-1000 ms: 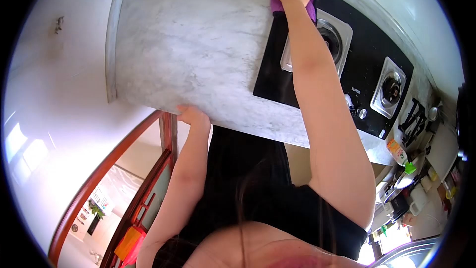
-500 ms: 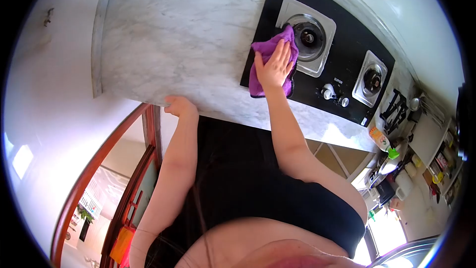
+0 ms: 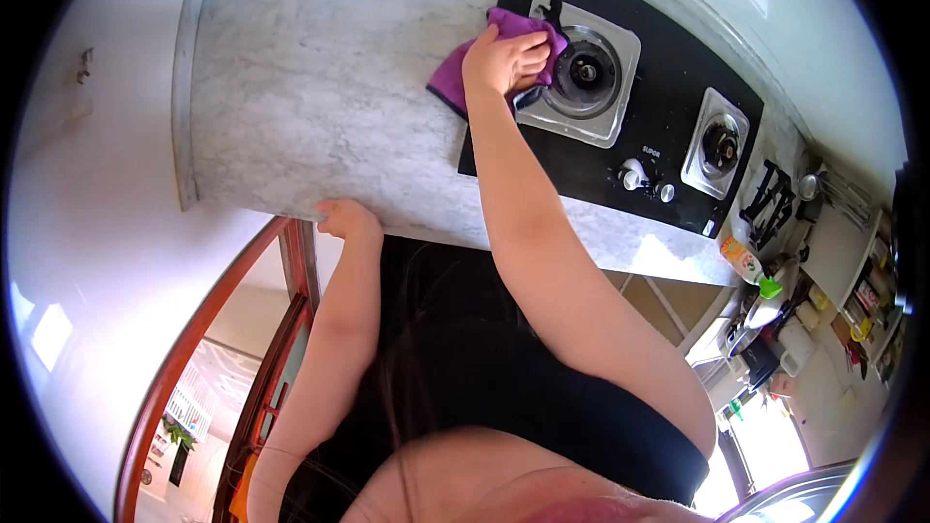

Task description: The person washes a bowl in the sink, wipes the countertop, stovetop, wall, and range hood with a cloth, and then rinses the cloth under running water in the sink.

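A purple cloth (image 3: 451, 79) lies under my right hand (image 3: 504, 60), whose fingers curl round its folds. The cloth spans the left edge of the black gas stove (image 3: 659, 68), partly on the marble counter (image 3: 320, 87) and partly on the square metal tray (image 3: 620, 58) of the left burner (image 3: 586, 73). My left hand (image 3: 351, 219) rests at the counter's front edge, its fingers bent against it and nothing seen in it; part of its grip is hidden.
To the right are the second burner (image 3: 721, 145), the stove knobs (image 3: 635, 175), black pan supports (image 3: 768, 203), an orange and white bottle with a green cap (image 3: 744, 261), and cluttered kitchenware. A red-brown door frame (image 3: 208, 315) stands at the lower left.
My right hand and the cloth have come down from the stove's back left corner to its front left, then shifted up and left over the edge. My left hand stays at the counter edge.
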Tool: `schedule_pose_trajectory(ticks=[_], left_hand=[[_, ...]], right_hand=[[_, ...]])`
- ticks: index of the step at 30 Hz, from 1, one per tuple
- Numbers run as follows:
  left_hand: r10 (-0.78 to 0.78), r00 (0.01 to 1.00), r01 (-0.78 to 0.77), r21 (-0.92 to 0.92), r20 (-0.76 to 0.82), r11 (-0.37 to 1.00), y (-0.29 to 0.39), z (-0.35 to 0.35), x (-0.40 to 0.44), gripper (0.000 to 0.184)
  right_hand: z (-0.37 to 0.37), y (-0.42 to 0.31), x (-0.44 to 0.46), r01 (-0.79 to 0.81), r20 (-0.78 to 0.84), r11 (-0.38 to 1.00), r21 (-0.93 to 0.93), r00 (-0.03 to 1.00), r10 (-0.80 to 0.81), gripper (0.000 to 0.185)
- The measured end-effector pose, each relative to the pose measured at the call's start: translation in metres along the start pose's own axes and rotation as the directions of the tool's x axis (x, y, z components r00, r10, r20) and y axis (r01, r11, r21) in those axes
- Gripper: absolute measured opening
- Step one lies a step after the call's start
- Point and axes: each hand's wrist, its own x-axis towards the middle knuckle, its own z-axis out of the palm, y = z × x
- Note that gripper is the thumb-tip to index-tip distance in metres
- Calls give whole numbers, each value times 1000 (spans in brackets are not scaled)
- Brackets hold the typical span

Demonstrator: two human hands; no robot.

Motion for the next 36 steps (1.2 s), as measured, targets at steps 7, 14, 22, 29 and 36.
schedule_pose_trajectory(ticks=[7, 14, 22, 29, 36], left_hand=[[11, 1000, -11, -39, 17, 999, -2, 1, 0, 66], [6, 999, -9, 71, 40, 997, -24, 8, 38, 58], [-73, 996, 77, -114, 43, 990, 2, -4, 8, 50], [-121, 993, 120, 28, 17, 992, -5, -5, 23, 54], [-115, 993, 116, 100, -12, 988, 7, -13, 2, 41]], right_hand=[[19, -58, 79, -408, -105, 875, 260, 889, 446, 85], [50, -63, 172, -574, -270, 725, 382, 681, 681, 77], [20, -18, 62, 184, -81, 983, -23, 979, -185, 76], [-67, 77, -66, 654, 417, 756, -8, 690, -592, 73], [-122, 192, 4, 724, 227, 689, 42, 664, -712, 57]])
